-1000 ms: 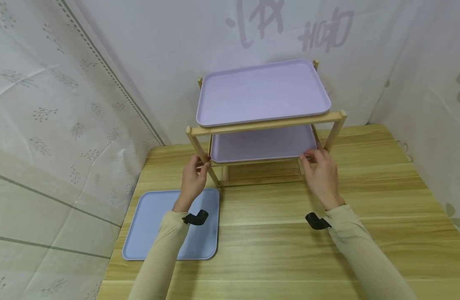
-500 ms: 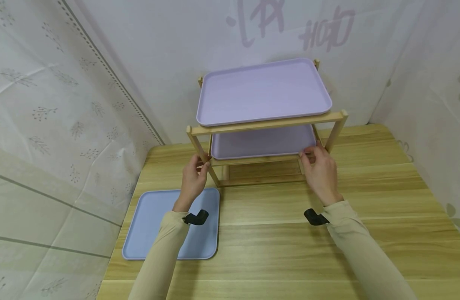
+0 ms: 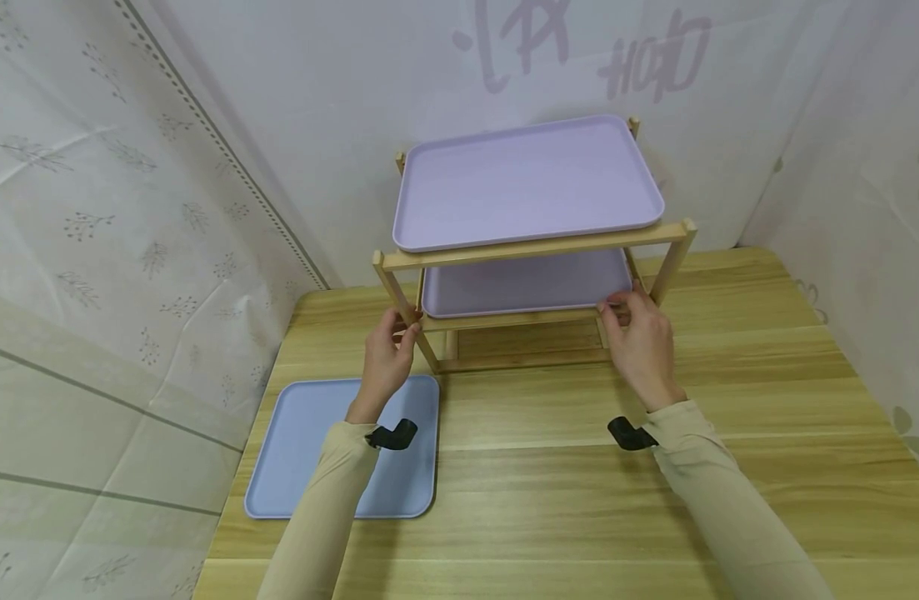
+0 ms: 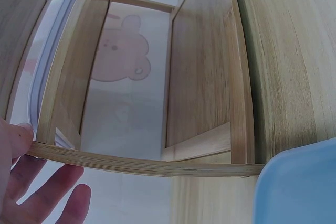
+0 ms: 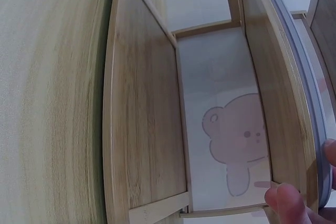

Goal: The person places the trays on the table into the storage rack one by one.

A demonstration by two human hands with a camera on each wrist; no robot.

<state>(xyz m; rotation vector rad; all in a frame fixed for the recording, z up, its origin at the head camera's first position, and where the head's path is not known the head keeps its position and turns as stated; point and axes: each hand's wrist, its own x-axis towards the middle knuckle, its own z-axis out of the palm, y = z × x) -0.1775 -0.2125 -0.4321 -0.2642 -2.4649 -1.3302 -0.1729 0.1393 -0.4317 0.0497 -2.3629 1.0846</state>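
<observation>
L hand (image 3: pixel 384 358) grip narrow, curled on front-L leg (image 3: pixel 397 290) of wooden rack (image 3: pixel 530 247), approx mid-shelf height. R hand (image 3: pixel 643 346) grip also narrow, pinching front-R corner of lower lilac tray (image 3: pixel 526 286) w/ mid shelf (image 5: pixel 278 93) edge. That tray sits on mid shelf; upper lilac tray (image 3: pixel 526 183) on top tier. Blue tray (image 3: pixel 288 450) flat on bench (image 3: pixel 526 500), front-L of rack, partly under L forearm (image 3: pixel 317 517). Printed cloth (image 3: pixel 92 250) behind & both sides.

sleeved forearms (image 3: pixel 717 492) stretched forward, left hand (image 3: pixel 386 360) gripping, right hand (image 3: pixel 643 354) pinching, the two well apart
</observation>
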